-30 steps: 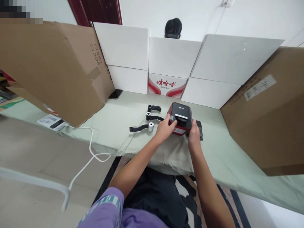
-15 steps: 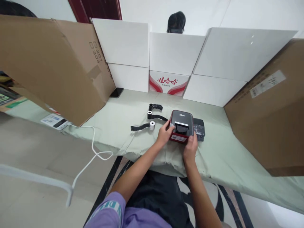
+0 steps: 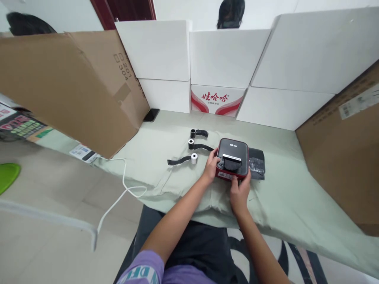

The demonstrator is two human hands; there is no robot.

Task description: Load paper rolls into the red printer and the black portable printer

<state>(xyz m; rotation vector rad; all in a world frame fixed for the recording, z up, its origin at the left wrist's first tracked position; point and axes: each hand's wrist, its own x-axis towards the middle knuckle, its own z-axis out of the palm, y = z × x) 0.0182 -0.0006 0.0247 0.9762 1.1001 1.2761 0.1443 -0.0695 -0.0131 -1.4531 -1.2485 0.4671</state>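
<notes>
Both my hands grip a small black-and-red label printer (image 3: 234, 148) at the middle of the table. My left hand (image 3: 211, 167) closes on its left side, thumb on top near the paper slot. Around the lower right corner my right hand (image 3: 239, 193) is wrapped, thumb against the front. Black material shows at the slot, below a white strip. A flat black plastic packet (image 3: 257, 163) lies right of the printer, partly behind it. To the left are a white roll (image 3: 194, 158) with a black strip, a second roll (image 3: 191, 144) whose strip runs toward the printer, and a black roll (image 3: 193, 133).
White boxes (image 3: 160, 51) are stacked along the back, one with red print (image 3: 217, 100). Cardboard boxes stand at left (image 3: 97, 86) and right (image 3: 340, 165). A phone (image 3: 151, 114) lies by the left box. A white cable (image 3: 126, 179) hangs off the front edge. Another person's head (image 3: 231, 14) shows behind.
The printer has come down from a tilted hold to a flatter position in front of the black packet. My right hand has shifted from its right side to the lower right corner.
</notes>
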